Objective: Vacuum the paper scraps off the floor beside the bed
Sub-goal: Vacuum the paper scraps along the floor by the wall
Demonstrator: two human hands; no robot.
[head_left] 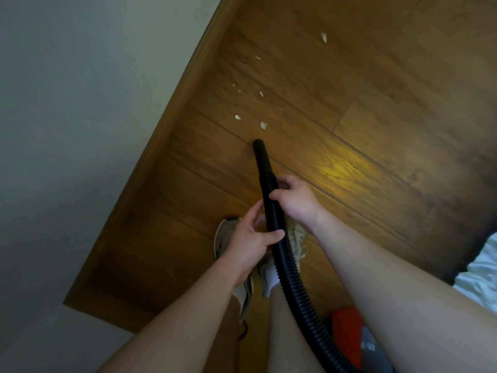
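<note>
My left hand (251, 238) and right hand (293, 200) both grip the black ribbed vacuum hose (282, 254); white paper scraps (263, 125) dot the wooden floor (376, 130).

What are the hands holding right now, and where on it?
Both hold the black vacuum hose: the right hand grips it just behind the rigid nozzle, the left hand farther back on the ribs.

this is looking like a home bedroom: wood-plank floor (349, 146) is stretching beyond the right grip (293, 200), skirting board (166, 125) and plain wall (80, 103) are running to its left, white bedding (481, 273) is lying to its right.
</note>
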